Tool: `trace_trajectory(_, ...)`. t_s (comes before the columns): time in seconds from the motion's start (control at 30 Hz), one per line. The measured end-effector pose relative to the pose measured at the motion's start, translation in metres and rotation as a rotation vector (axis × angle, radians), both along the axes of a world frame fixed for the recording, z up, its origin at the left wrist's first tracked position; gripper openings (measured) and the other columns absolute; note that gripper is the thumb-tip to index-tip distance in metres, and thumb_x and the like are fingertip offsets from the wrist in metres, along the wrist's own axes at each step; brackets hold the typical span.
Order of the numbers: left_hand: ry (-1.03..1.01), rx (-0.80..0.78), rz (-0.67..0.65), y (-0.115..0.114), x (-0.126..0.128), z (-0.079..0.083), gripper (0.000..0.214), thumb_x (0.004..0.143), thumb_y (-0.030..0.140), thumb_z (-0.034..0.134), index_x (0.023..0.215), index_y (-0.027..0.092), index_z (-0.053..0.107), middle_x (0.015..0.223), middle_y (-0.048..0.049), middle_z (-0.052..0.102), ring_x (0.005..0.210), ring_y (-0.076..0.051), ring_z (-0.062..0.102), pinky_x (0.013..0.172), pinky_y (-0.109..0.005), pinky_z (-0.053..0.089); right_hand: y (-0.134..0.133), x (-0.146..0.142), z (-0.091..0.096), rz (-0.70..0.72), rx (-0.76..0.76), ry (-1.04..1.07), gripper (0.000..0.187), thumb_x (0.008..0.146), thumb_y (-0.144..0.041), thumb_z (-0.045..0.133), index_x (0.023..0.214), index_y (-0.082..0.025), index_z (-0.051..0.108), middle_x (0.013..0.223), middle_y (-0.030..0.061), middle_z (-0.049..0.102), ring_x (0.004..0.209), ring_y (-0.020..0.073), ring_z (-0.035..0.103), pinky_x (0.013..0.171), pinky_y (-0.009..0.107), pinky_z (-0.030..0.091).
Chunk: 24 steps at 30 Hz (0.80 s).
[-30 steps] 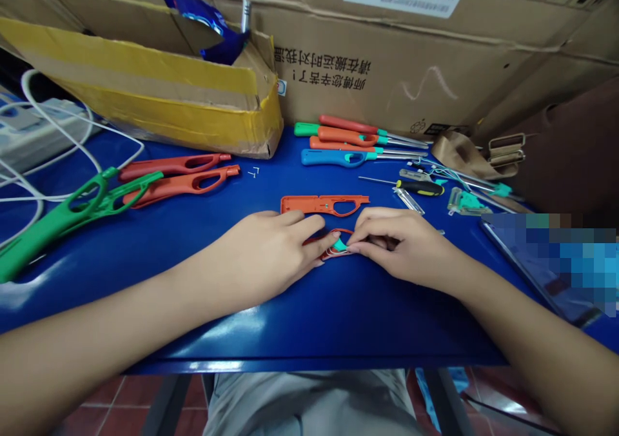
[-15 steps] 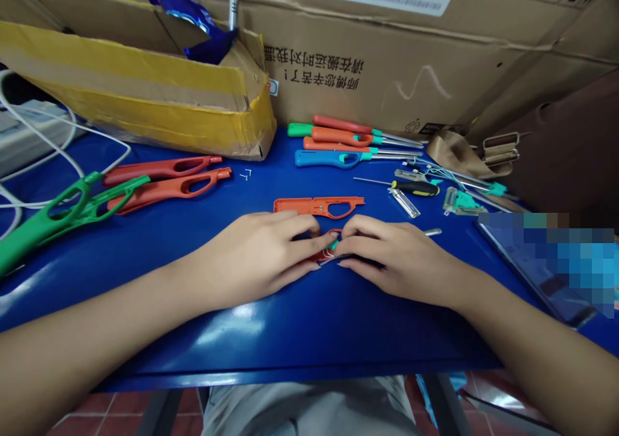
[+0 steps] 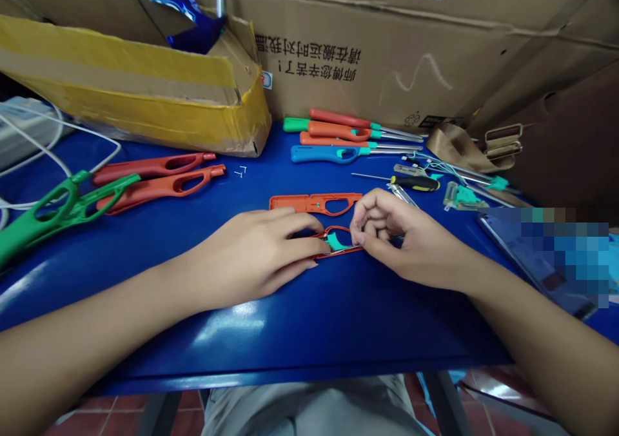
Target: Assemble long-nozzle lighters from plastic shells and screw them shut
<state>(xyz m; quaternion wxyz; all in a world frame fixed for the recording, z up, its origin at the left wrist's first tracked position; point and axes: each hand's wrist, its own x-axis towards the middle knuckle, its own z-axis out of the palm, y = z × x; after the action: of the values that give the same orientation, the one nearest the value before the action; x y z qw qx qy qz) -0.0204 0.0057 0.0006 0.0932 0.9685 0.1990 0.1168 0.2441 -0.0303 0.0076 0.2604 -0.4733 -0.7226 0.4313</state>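
An orange half shell of a lighter handle [image 3: 352, 249] lies on the blue table, with a teal trigger [image 3: 334, 242] set in its opening. My left hand [image 3: 264, 252] covers the shell's left part, its fingers closed over the shell and reaching the trigger. At the shell's right end, my right hand [image 3: 394, 236] is curled, thumb and index finger pinched together; whatever they grip is too small to tell. Just behind lies the matching orange half shell [image 3: 294, 202], inner side up. What sits under my left fingers is hidden.
Assembled lighters [image 3: 329, 155] lie at the back. A screwdriver [image 3: 414, 183], clear fuel tank parts [image 3: 461, 196] and a phone [image 3: 532, 262] are on the right. Green handle shells [image 3: 43, 220], red handle shells [image 3: 155, 168] and small screws [image 3: 242, 171] lie left, before a taped carton [image 3: 169, 123].
My right hand has turned and drawn back to the right with its fingers curled, uncovering the teal trigger and the shell's right end. The left hand stays on the shell.
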Motion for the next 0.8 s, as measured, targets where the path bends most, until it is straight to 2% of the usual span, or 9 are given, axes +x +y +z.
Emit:
trace_trajectory(0.13,-0.008,0.002,-0.004,0.0001,0.0005,-0.0006,0.027,0.104,0.03,0.05,0.124,0.029,0.07,0.126,-0.0054,0.067,0.107,-0.021,0.068,0.09,-0.031,0.055,0.0011,-0.0002,0.0017,0.037,0.069,-0.122,0.015,0.087,-0.01,0.06,0.089,-0.023,0.051,0.066,-0.0078,0.046,0.054,0.0077,0.041,0.048,0.02,0.033)
trace_trajectory(0.3,-0.001,-0.004,-0.004,0.0002,0.001,-0.0006,0.026,0.105,0.029,0.049,0.121,0.028,0.07,0.127,-0.0049,0.067,0.108,-0.021,0.068,0.089,-0.033,0.055,0.001,0.0,0.0018,0.083,0.268,-0.229,0.021,0.081,-0.005,0.06,0.078,-0.022,0.048,0.072,-0.0056,0.048,0.059,0.0078,0.041,0.055,0.022,0.034)
trace_trajectory(0.5,-0.016,-0.014,-0.003,-0.0002,0.0013,-0.0015,0.026,0.105,0.03,0.05,0.121,0.028,0.071,0.127,-0.0046,0.068,0.109,-0.022,0.068,0.09,-0.034,0.055,0.0009,0.0003,-0.0008,0.062,0.255,-0.251,0.017,0.081,-0.005,0.062,0.082,-0.021,0.055,0.062,-0.0088,0.044,0.055,0.0073,0.042,0.055,0.021,0.036)
trace_trajectory(0.67,-0.042,-0.041,0.021,-0.0008,0.0009,-0.0013,0.024,0.104,0.029,0.053,0.118,0.028,0.072,0.125,-0.0044,0.068,0.11,-0.021,0.068,0.091,-0.033,0.054,-0.0013,0.004,0.0039,0.097,0.339,-0.281,0.015,0.083,-0.006,0.061,0.085,-0.021,0.062,0.073,-0.0045,0.063,0.058,0.0082,0.055,0.057,0.022,0.042)
trace_trajectory(0.8,-0.041,-0.065,0.051,-0.0014,0.0008,-0.0001,0.023,0.103,0.029,0.055,0.117,0.029,0.072,0.123,-0.0035,0.069,0.11,-0.022,0.068,0.092,-0.034,0.054,-0.004,0.0075,0.0079,0.13,0.431,-0.384,0.016,0.088,-0.008,0.061,0.09,-0.023,0.065,0.079,-0.0033,0.071,0.064,0.0107,0.063,0.063,0.024,0.045)
